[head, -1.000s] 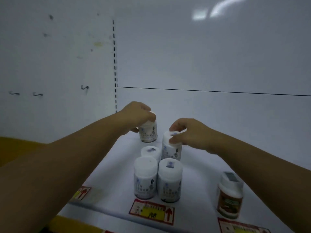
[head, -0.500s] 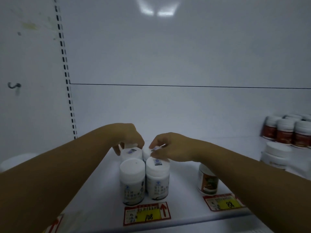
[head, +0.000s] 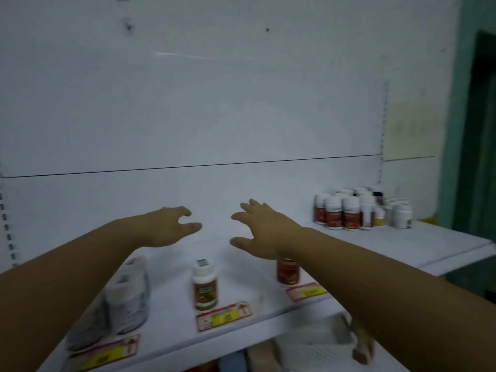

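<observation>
With left grip point(head: 171, 226) and right grip point(head: 261, 232) both spread and empty above the shelf point(head: 249, 277), lower gently onto a cap: a brown bottle point(head: 287, 272) sits just under the right grip, a second bottle point(head: 205, 287) below between them, and blurred, seemingly white bottles point(head: 128, 291) below the left grip.

Single head cam, wide-angle, fwd & slightly down, close to shelf point(head: 249, 288).

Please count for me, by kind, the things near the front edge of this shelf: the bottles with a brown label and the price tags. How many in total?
Brown-label bottles: 2
Price tags: 3
Total: 5
The white bottles at the left are too blurred to count.
</observation>
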`<action>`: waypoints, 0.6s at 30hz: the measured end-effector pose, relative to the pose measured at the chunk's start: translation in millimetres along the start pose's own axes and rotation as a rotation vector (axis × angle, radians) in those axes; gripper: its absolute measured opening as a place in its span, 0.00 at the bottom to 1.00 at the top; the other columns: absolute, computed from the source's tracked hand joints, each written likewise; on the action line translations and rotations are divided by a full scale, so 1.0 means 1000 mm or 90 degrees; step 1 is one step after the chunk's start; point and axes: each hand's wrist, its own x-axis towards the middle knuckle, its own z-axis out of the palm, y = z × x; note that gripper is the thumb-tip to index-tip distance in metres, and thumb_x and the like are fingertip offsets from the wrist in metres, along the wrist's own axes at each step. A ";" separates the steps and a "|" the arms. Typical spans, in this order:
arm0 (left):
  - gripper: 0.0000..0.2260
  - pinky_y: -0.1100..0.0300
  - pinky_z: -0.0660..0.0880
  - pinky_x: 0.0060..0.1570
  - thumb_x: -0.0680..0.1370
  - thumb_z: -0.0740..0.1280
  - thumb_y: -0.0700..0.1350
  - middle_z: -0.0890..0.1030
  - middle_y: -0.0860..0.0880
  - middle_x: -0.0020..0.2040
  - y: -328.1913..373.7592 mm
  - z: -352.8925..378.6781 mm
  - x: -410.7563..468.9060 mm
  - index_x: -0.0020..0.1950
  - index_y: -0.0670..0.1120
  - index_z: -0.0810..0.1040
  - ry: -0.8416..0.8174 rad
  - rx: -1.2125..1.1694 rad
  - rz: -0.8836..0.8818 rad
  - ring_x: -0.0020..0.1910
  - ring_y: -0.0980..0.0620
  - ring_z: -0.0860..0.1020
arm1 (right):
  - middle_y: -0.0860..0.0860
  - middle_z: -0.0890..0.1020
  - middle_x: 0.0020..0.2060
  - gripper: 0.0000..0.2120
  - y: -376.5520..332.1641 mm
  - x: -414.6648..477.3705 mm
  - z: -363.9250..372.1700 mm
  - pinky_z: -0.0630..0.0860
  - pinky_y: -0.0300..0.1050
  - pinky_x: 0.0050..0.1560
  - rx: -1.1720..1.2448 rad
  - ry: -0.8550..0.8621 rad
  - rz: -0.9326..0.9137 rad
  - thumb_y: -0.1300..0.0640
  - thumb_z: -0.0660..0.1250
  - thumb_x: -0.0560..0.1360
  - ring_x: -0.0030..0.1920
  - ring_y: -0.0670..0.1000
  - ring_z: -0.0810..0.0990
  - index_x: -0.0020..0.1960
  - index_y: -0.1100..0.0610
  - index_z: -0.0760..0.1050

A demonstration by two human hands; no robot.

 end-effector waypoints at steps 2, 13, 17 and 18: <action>0.30 0.51 0.54 0.74 0.76 0.56 0.64 0.60 0.49 0.77 0.047 0.011 0.001 0.74 0.50 0.61 0.006 0.023 0.069 0.77 0.50 0.52 | 0.55 0.52 0.78 0.31 0.035 -0.033 -0.009 0.44 0.51 0.75 -0.026 -0.010 0.036 0.41 0.56 0.78 0.77 0.54 0.45 0.76 0.54 0.55; 0.26 0.50 0.54 0.73 0.79 0.55 0.60 0.60 0.49 0.77 0.283 0.078 0.012 0.74 0.51 0.61 0.026 0.012 0.308 0.77 0.48 0.52 | 0.51 0.51 0.78 0.32 0.198 -0.185 -0.028 0.52 0.52 0.75 -0.020 -0.055 0.225 0.44 0.60 0.77 0.77 0.52 0.47 0.77 0.51 0.53; 0.25 0.47 0.67 0.66 0.75 0.57 0.64 0.70 0.45 0.69 0.344 0.114 0.050 0.68 0.53 0.69 0.005 -0.004 0.371 0.67 0.45 0.67 | 0.51 0.50 0.78 0.32 0.245 -0.215 -0.020 0.52 0.51 0.75 -0.005 -0.071 0.286 0.45 0.61 0.77 0.77 0.51 0.45 0.77 0.49 0.53; 0.26 0.47 0.66 0.66 0.75 0.57 0.65 0.69 0.45 0.70 0.359 0.123 0.063 0.68 0.52 0.69 -0.002 0.000 0.381 0.68 0.45 0.66 | 0.51 0.50 0.78 0.32 0.258 -0.219 -0.015 0.51 0.50 0.75 0.000 -0.078 0.299 0.46 0.61 0.77 0.77 0.51 0.45 0.76 0.49 0.53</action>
